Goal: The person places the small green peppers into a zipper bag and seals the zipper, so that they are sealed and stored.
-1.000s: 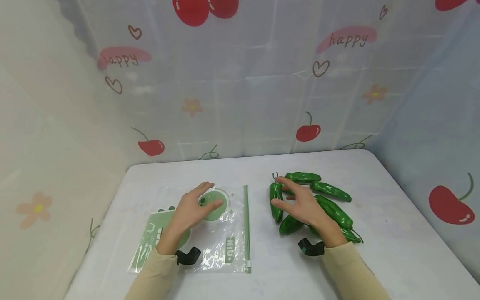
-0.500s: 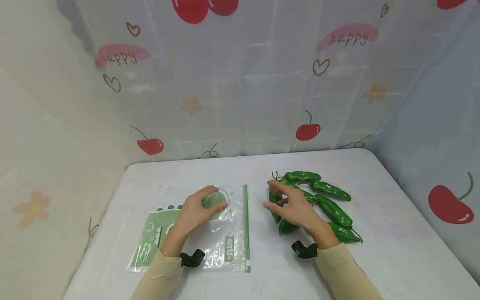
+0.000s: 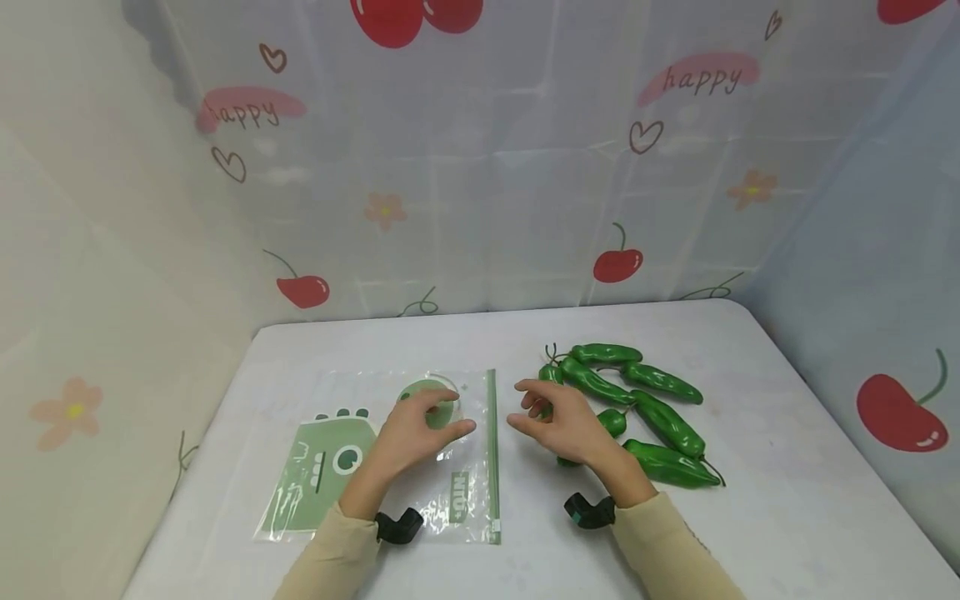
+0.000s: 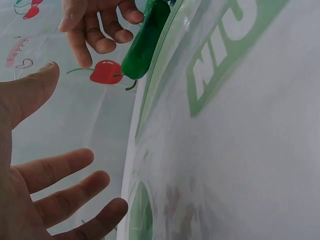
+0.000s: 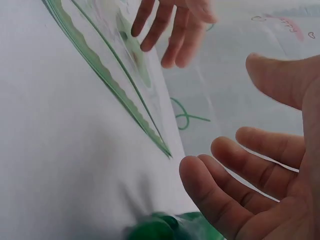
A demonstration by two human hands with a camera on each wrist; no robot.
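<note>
Nearer each other than before, my left hand hovers over the clear zip bag and my right hand near the green chili peppers, both grips spread; bag and peppers lie on the white table.

green peppers, green-printed clear bag, cherry-patterned pale grey backdrop

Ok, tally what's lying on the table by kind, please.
Green peppers: 7, taking the two ends showing around the right hand as one pepper
Clear zip bag with green print: 1
Total: 8
</note>
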